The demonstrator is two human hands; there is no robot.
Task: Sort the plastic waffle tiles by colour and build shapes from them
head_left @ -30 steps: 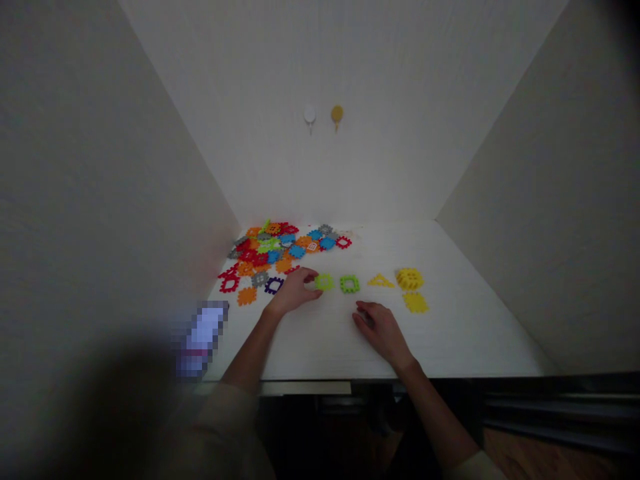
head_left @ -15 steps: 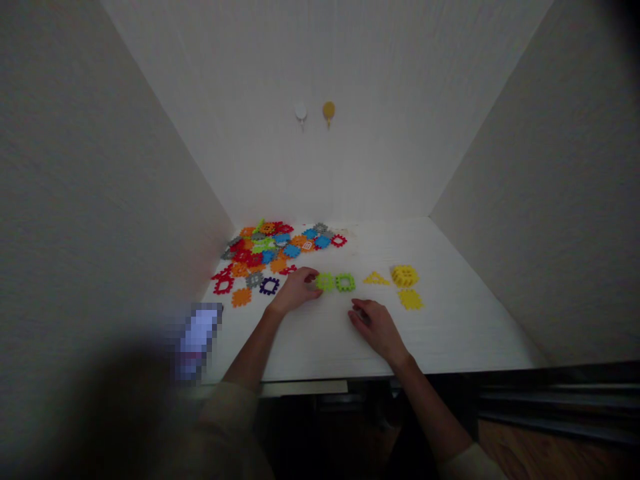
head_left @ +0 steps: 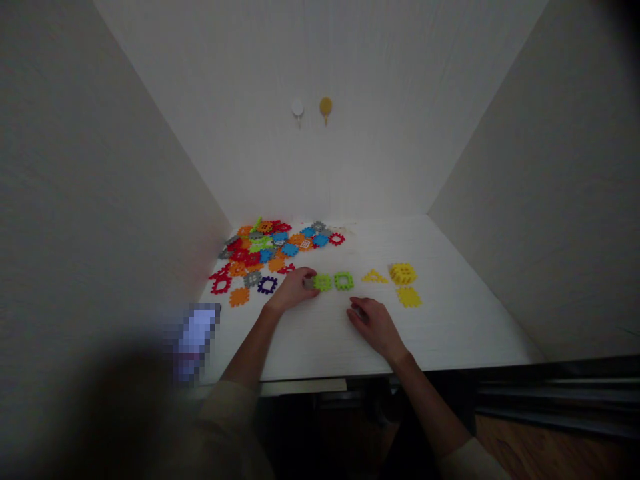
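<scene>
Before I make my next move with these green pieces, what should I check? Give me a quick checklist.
1. Left hand in contact with the left green tile: ok, fingertips are at its left edge.
2. Left green tile joined to the right green tile: cannot tell, they lie side by side and very close.
3. Right hand out of the way: ok, it rests flat on the table, nearer than the green pair and holding nothing.
4. Yellow triangle apart from the green pair: ok, a gap shows.
5. Pile of tiles apart from the green pair: ok, it lies behind the left hand.
</scene>
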